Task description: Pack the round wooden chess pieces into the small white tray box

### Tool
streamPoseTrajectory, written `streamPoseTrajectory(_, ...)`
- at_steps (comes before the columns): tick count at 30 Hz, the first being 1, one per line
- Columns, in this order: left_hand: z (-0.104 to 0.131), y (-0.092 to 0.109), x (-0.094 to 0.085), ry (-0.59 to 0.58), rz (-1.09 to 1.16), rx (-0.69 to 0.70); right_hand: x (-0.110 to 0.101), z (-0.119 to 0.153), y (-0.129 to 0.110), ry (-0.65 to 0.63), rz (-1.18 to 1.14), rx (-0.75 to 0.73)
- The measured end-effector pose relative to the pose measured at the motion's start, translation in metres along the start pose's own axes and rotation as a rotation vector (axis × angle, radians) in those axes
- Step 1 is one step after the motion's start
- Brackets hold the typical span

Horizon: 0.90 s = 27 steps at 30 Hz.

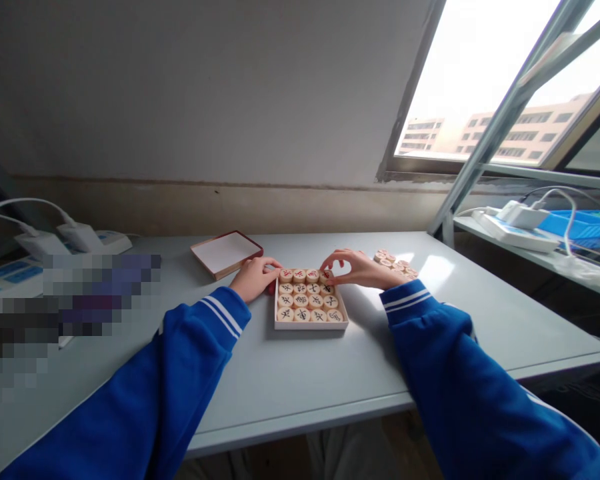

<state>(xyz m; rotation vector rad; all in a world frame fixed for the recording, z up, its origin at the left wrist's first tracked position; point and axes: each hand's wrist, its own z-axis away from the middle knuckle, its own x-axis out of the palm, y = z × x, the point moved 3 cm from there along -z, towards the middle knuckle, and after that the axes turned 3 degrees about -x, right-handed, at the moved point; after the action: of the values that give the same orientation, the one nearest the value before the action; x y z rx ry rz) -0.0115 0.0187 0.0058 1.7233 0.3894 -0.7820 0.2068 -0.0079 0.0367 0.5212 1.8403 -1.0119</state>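
Observation:
A shallow white-walled box point(311, 326) lies on the desk in front of me, filled with rows of round wooden xiangqi pieces point(301, 315). The near rows carry black characters and the farthest row carries red ones. At the box's far left corner, my left hand point(254, 279) is closed on the edge, its fingertips beside the first red piece. My right hand point(357, 268) reaches in from the right, thumb and forefinger curved onto a red xiangqi piece point(326, 276) at the far right corner. Behind that hand sits a cluster of loose pieces point(403, 268), partly hidden.
The box lid point(225, 253) lies inside-up at the back left. Power strips with white chargers point(80, 237) stand on the far left, near a pixelated patch. A metal shelf point(510, 233) on the right holds another strip and a blue basket point(580, 227). A wall closes the back.

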Motion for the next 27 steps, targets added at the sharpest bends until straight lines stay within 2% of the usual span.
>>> streamPoseTrajectory(3, -0.001, -0.001, 0.0, 0.0, -0.012, 0.008, -0.005, 0.001, 0.001, -0.006, -0.033, 0.022)
streamPoseTrajectory(5, -0.001, -0.002, 0.0, -0.005, -0.032, 0.003, -0.012, 0.002, 0.011, 0.04, 0.011, 0.061)
streamPoseTrajectory(7, -0.001, -0.001, 0.0, -0.006, -0.048, -0.006, -0.022, 0.007, 0.03, 0.18, 0.198, 0.183)
streamPoseTrajectory(9, -0.001, -0.001, -0.001, 0.007, -0.058, -0.01, -0.032, 0.016, 0.052, 0.32, 0.435, 0.377)
streamPoseTrajectory(10, -0.001, -0.001, -0.001, 0.018, -0.066, -0.009, -0.034, 0.022, 0.062, 0.351, 0.514, 0.465)
streamPoseTrajectory(12, -0.002, -0.002, -0.004, 0.051, -0.094, -0.015, -0.036, 0.031, 0.074, 0.334, 0.564, 0.568)
streamPoseTrajectory(17, -0.003, -0.008, -0.014, 0.155, -0.183, -0.119, -0.031, 0.04, 0.072, 0.208, 0.368, 0.661)
streamPoseTrajectory(19, -0.005, -0.011, -0.016, 0.166, -0.173, -0.141, -0.031, 0.038, 0.07, 0.21, 0.292, 0.69)
streamPoseTrajectory(22, -0.009, -0.017, -0.017, 0.167, -0.106, -0.14, -0.031, 0.034, 0.07, 0.272, 0.319, 0.632)
streamPoseTrajectory(24, -0.012, -0.021, -0.018, 0.116, 0.001, -0.168, -0.029, 0.032, 0.071, 0.295, 0.308, 0.576)
streamPoseTrajectory(27, -0.015, -0.025, -0.019, -0.055, 0.149, -0.187, -0.024, 0.031, 0.073, 0.29, 0.148, 0.585)
